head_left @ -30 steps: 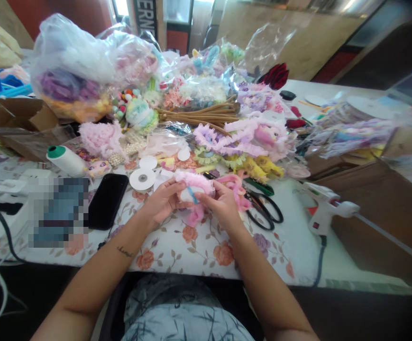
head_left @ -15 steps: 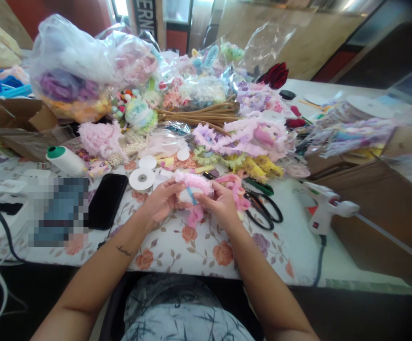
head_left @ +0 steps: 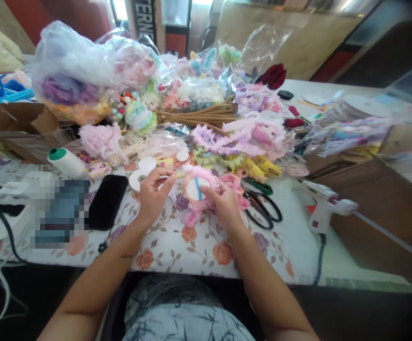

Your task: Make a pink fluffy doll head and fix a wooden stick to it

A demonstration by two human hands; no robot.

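Left hand [head_left: 153,192] is off the pink piece [head_left: 206,176] and now sits just to its left, thumb and fingertips close together. Right hand [head_left: 224,201] alone grips the piece. More of the white disc [head_left: 192,190] shows; blue strip [head_left: 197,187] stands more upright.

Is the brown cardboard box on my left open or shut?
Open: the cardboard box has its top uncovered, with part of its inside showing.

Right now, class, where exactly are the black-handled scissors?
In the head view, the scissors lie on the person's right side, on the tabletop between the right hand and the white glue gun.
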